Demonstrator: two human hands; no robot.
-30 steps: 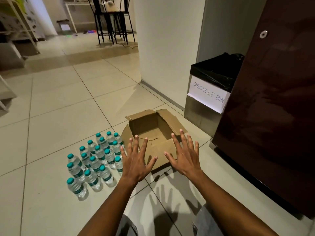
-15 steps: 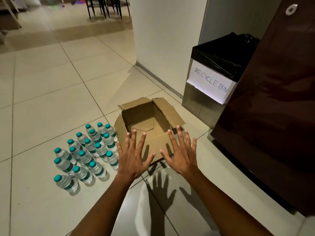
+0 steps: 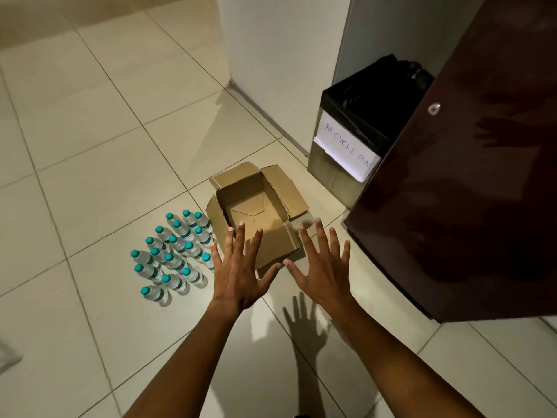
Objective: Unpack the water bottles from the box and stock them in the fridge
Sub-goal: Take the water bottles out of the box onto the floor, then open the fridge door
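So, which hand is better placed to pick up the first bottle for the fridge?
Left, probably. The left hand hovers open right beside the bottles standing on the floor left of the box; the right hand, also open, is on the far side, nearer the closed fridge.

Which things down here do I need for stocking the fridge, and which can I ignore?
For the job:
- water bottles, standing in a cluster on the floor
- cardboard box, open, nothing visible inside
- fridge, door closed
- left hand and right hand, both spread, holding nothing

Just lying about:
- recycle bin with black liner, beside the fridge
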